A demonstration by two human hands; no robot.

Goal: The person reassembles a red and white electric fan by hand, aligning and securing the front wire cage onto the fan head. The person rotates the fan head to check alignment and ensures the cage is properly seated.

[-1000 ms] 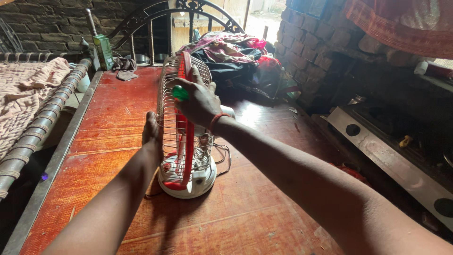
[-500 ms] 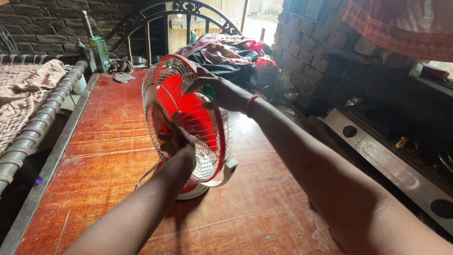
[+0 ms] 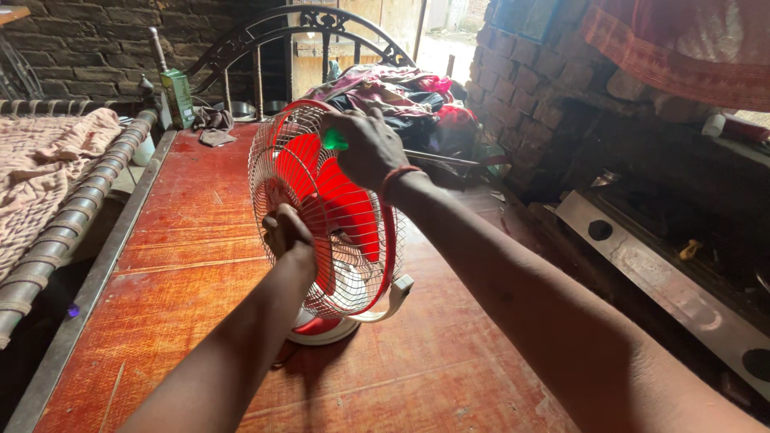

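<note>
My right hand (image 3: pixel 365 147) is clamped on the top rim of the fan (image 3: pixel 325 216), a small green thing pinched in the fingers; my left hand (image 3: pixel 287 232) grips the wire cage's front. The fan stands mid-bed (image 3: pixel 184 240). It seems light, its wires springy and bendable, so I judge the stiff red rim safest.
</note>
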